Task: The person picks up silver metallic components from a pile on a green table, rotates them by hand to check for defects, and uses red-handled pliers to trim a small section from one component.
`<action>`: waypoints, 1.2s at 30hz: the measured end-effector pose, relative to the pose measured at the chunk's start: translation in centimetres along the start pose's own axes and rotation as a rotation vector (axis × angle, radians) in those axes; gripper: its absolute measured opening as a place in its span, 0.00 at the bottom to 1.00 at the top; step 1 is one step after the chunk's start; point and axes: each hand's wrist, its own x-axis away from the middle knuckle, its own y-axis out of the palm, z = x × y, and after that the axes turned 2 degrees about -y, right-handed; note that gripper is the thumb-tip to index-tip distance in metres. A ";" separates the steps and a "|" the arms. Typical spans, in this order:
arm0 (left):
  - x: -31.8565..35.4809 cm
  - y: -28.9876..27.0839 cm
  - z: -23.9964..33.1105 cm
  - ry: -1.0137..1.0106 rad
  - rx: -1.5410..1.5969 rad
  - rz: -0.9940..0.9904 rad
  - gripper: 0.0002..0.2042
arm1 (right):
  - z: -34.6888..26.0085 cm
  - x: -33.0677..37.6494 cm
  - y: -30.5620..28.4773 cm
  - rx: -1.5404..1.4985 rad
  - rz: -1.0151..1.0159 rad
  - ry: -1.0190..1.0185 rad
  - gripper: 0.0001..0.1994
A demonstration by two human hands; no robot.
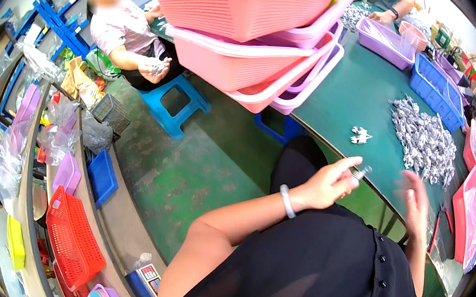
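Note:
My left hand (331, 185) is held just off the near table edge, with a small silvery, partly clear piece (361, 173) pinched between thumb and fingers. What kind of piece it is cannot be made out. To its right, my right hand (414, 203) hovers over the table edge, slightly blurred, with its fingers stretched and nothing seen in them. A big heap of small grey-and-white pieces (424, 142) lies on the green table (341, 98) beyond my hands. Apart from it sits a small cluster of whitish pieces (360, 135).
Stacked pink and purple baskets (251, 59) tower at the table's far left corner. A blue basket (437, 93) and a purple basket (386, 43) line the far side. Red-handled pliers (435, 231) lie near my right forearm. Two people sit beyond; a blue stool (173, 106) stands left.

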 end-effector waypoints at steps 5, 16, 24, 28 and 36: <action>-0.1 -1.7 0.4 0.342 -0.907 0.063 0.31 | -2.9 -3.7 12.6 -1.049 -0.366 0.424 0.25; 6.2 -26.5 -0.8 0.373 1.259 0.772 0.32 | -1.0 -5.8 15.1 -0.944 -0.311 0.570 0.18; 6.4 -39.1 4.8 0.750 1.292 0.926 0.39 | -1.2 -6.1 15.0 -0.886 -0.200 0.558 0.18; 5.9 -40.8 5.4 0.885 1.299 0.809 0.39 | -1.8 -6.3 15.8 -0.872 -0.202 0.546 0.17; 6.3 -41.6 5.0 0.912 1.178 0.632 0.36 | -1.8 -6.8 16.4 -0.864 -0.232 0.540 0.17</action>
